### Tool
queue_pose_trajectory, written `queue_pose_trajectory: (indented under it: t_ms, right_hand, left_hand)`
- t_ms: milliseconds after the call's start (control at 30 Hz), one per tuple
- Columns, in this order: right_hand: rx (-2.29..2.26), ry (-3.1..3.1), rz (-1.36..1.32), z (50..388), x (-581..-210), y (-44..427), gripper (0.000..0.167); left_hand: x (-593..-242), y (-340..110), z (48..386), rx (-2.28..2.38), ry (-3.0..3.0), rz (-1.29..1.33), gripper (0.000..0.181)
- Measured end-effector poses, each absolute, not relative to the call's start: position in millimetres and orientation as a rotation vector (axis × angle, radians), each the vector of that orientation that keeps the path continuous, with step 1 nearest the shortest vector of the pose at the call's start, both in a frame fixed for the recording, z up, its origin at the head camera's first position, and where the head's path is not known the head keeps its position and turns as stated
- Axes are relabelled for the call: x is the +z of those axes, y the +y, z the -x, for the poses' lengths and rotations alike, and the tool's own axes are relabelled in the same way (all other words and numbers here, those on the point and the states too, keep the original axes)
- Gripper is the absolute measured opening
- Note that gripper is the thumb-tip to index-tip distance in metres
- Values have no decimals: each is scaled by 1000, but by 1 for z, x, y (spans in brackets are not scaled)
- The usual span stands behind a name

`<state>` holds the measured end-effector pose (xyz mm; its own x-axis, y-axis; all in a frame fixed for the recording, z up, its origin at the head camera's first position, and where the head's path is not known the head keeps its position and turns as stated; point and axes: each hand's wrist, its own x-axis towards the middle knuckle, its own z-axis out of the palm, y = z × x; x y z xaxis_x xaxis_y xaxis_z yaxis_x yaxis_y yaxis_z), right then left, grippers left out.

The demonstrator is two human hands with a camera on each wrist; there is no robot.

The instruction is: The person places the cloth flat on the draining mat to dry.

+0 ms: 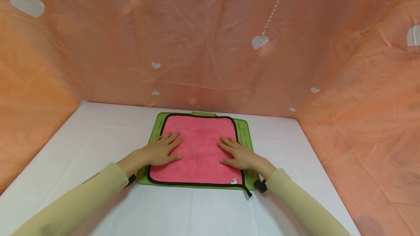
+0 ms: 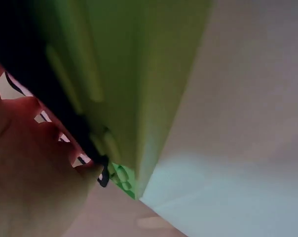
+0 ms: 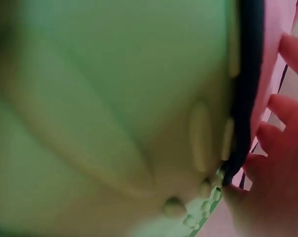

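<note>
A pink cloth [image 1: 198, 145] with black edging lies spread flat over a green ridged board [image 1: 244, 131]. My left hand [image 1: 160, 151] rests on the cloth's left side with its fingers spread. On the right side, my right hand [image 1: 242, 156] lies on the cloth in the same way, fingers apart. A small white tag [image 1: 233, 180] and a black loop [image 1: 247, 191] mark the near right corner of the cloth. In the left wrist view the left hand [image 2: 35, 163] touches the cloth beside its dark border. The right wrist view shows the right hand [image 3: 275, 173] at the opposite border.
The board lies on a white-covered table [image 1: 108, 134], whose surface extends around it. Orange sheeting with pale hearts [image 1: 203, 54] hangs behind the table and along both sides. Dark wrist straps [image 1: 260, 185] show near the sleeves.
</note>
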<state>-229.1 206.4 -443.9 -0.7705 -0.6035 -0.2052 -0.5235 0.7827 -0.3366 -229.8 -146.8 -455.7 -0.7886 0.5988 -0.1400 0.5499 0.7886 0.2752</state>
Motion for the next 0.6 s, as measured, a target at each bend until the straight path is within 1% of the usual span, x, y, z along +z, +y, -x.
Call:
queue_pose_trajectory:
  t_ms: [300,600]
  right_hand:
    - [-425,2655,799,233,-444,210,80]
    - [-503,2832,699,232,-450,230,77]
  left_hand:
    - [-460,-149,238,381,2723,-842,80]
    - [-457,-161,226,395,2873,-851,83]
